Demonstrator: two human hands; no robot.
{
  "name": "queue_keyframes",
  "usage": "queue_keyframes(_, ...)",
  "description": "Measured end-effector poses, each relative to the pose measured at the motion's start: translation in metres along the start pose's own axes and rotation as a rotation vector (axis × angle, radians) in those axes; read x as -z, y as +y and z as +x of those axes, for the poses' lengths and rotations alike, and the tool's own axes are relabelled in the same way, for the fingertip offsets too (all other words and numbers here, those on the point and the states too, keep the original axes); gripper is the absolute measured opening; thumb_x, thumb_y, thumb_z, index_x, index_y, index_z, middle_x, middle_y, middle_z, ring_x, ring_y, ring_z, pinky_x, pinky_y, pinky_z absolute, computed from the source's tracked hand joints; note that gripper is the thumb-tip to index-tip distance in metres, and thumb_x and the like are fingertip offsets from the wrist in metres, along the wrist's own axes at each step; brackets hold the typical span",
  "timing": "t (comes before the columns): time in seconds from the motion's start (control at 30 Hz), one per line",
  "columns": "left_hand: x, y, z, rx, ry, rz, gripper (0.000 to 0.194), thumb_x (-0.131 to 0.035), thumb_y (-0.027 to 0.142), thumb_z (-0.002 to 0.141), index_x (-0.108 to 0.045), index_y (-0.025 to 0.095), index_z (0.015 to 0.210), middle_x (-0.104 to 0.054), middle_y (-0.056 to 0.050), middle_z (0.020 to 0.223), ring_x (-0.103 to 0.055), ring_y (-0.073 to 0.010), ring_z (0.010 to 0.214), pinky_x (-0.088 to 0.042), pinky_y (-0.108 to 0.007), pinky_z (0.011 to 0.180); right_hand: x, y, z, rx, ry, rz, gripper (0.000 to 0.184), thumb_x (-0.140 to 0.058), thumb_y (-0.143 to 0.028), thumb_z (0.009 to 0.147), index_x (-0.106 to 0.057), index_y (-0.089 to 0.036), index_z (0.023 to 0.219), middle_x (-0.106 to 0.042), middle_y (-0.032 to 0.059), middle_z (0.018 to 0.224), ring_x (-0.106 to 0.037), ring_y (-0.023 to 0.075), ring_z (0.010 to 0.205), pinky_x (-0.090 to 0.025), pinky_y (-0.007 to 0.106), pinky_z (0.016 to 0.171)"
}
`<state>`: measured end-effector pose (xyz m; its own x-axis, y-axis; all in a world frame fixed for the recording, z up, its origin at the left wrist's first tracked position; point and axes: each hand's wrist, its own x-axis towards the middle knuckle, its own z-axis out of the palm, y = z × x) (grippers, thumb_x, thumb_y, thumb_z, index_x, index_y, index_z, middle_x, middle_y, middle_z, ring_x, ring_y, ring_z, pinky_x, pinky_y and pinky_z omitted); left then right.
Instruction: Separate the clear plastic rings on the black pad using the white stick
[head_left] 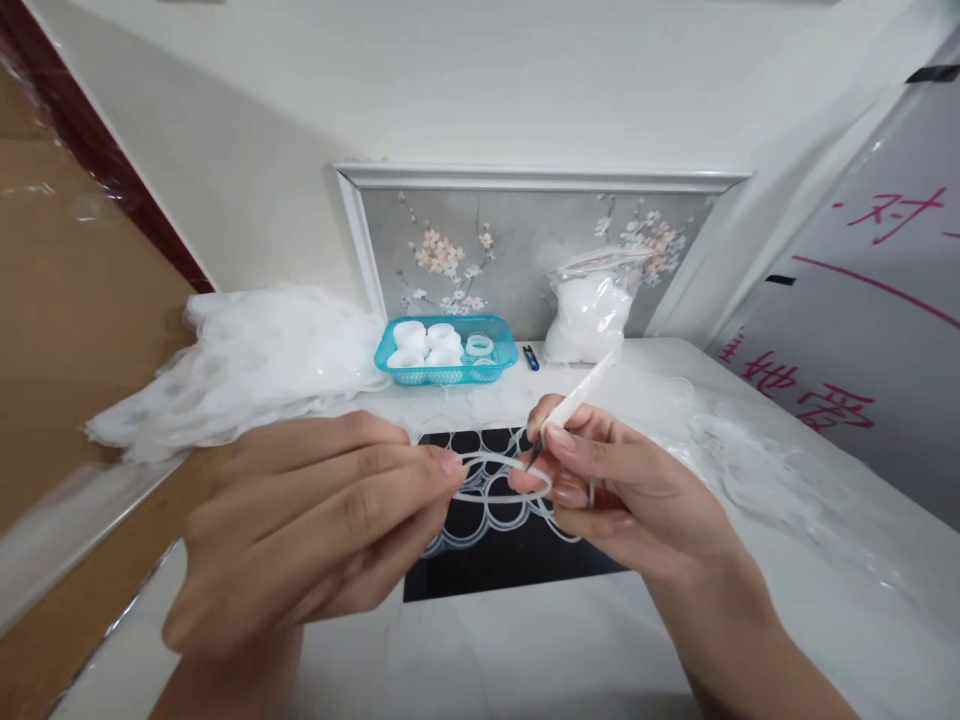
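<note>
My left hand [315,530] is closed, its fingertips pinching one end of a thin white ring [499,463]. My right hand [615,490] is closed too: it grips a white-handled tool [577,400] with a dark tip that touches the ring's other end, and its fingers press on the ring there. Both hands hover just above a black mat [510,560], on which a sheet of linked white rings [487,510] lies.
A turquoise basket [450,372] with white rolls stands at the back. Beside it are a small blue object [531,357] and a clear bag of white material [589,310]. Heaps of white netting [247,360] lie left and right [757,460]. A flowered panel [525,250] leans on the wall.
</note>
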<state>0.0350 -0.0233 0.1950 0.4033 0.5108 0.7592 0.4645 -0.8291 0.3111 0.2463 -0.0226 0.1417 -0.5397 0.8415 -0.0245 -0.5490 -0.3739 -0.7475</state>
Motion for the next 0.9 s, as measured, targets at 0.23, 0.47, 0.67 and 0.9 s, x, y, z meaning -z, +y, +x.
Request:
queue_keyframes(0.23, 0.002, -0.004, -0.010, -0.180, -0.011, 0.164, 0.017, -0.073, 0.014, 0.072, -0.074, 0.031, 0.076, -0.069, 0.006, 0.061, -0.065, -0.0142, 0.053, -0.059, -0.024, 0.055, 0.000, 0.001, 0.001, -0.013, 0.000, 0.014, 0.015, -0.077, -0.028, 0.077, -0.067, -0.017, 0.077, -0.061, 0.0012, 0.063, -0.043, 0.0046, 0.049, -0.013, 0.010, 0.034)
queue_keyframes(0.47, -0.001, -0.001, -0.007, -0.226, 0.025, 0.215, 0.013, -0.068, 0.017, 0.075, -0.072, 0.026, 0.066, -0.067, 0.004, 0.055, -0.064, -0.0116, 0.048, -0.057, -0.018, 0.053, -0.002, 0.002, 0.000, -0.013, -0.004, 0.026, 0.015, -0.076, -0.027, 0.078, -0.066, -0.016, 0.077, -0.060, 0.0009, 0.061, -0.044, 0.0044, 0.050, -0.014, 0.009, 0.034)
queue_keyframes(0.67, 0.003, 0.001, -0.009, -0.163, -0.013, 0.169, 0.014, -0.072, 0.017, 0.073, -0.073, 0.031, 0.072, -0.071, 0.005, 0.063, -0.067, -0.0146, 0.053, -0.059, -0.024, 0.054, -0.002, 0.003, 0.000, -0.017, 0.002, 0.014, 0.017, -0.076, -0.028, 0.079, -0.064, -0.016, 0.077, -0.061, 0.0010, 0.062, -0.042, 0.0036, 0.049, -0.016, 0.009, 0.034)
queue_keyframes(0.9, -0.002, -0.009, -0.016, -0.245, 0.046, 0.229, 0.009, -0.068, 0.022, 0.080, -0.072, 0.029, 0.075, -0.070, 0.005, 0.061, -0.065, -0.0125, 0.049, -0.057, -0.022, 0.050, -0.004, 0.003, 0.000, -0.020, 0.035, -0.041, 0.021, -0.078, -0.032, 0.076, -0.063, -0.017, 0.076, -0.052, -0.0012, 0.054, -0.043, 0.0067, 0.051, -0.014, 0.010, 0.034)
